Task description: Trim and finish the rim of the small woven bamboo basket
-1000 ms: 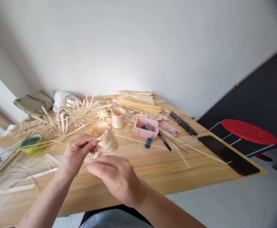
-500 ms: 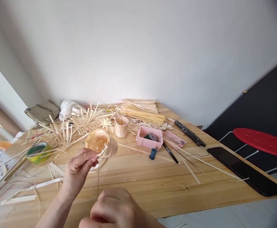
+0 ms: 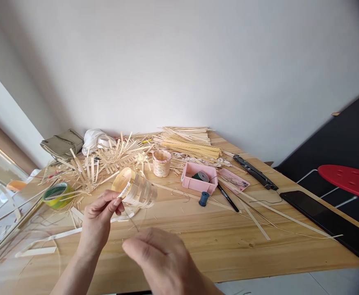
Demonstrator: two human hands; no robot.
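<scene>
A small woven basket (image 3: 140, 191) of pale strips is tilted on its side above the table, its round opening toward the left. My left hand (image 3: 101, 215) pinches its rim between thumb and fingers, where white binding (image 3: 124, 190) shows. A dark thread (image 3: 132, 222) runs from near the rim down to my right hand (image 3: 162, 258). That hand is closed, with its back toward me and slightly blurred. Its fingertips are hidden, so whether a needle is there I cannot tell.
A second woven cup (image 3: 161, 166) stands behind. To the right are a pink box (image 3: 194, 185) with a spool, a blue thread spool (image 3: 203, 199), a black pen (image 3: 228, 198) and a phone-like black slab (image 3: 327, 225). Loose strips (image 3: 117, 157) and green tape (image 3: 56, 196) lie left.
The basket has turned, so its woven side now shows more. My right hand has risen slightly and shifted right, and the thread now slants instead of hanging straight. The view has swung slightly left.
</scene>
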